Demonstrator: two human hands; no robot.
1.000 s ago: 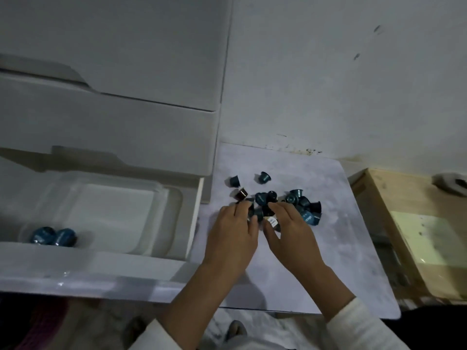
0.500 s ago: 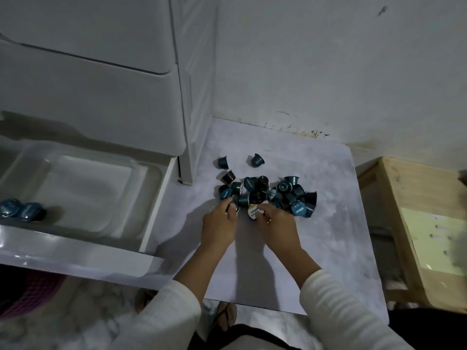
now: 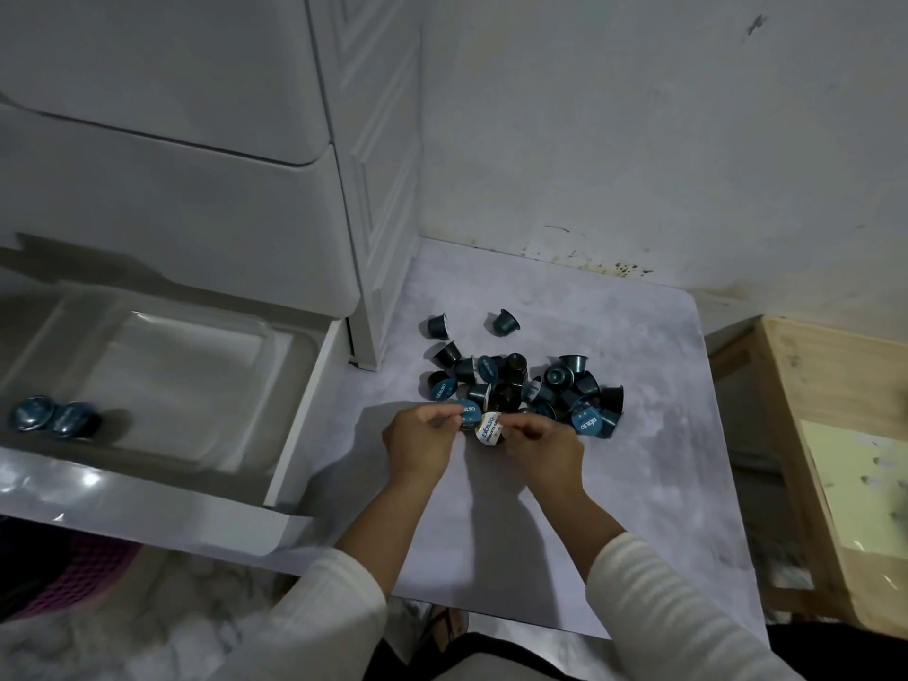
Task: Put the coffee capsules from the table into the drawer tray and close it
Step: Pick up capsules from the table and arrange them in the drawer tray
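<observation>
Two hands met at the near edge of the capsule pile on the table (image 3: 614, 484).
Your left hand (image 3: 422, 447) pinched a blue-lidded capsule (image 3: 468, 414) and your right hand (image 3: 543, 447) a white-lidded capsule (image 3: 489, 428); the fingertips hid both cups. Two capsules (image 3: 51, 416) lay blurred in the open drawer tray (image 3: 275, 385). Half a second before, your view sat slightly farther back.
</observation>
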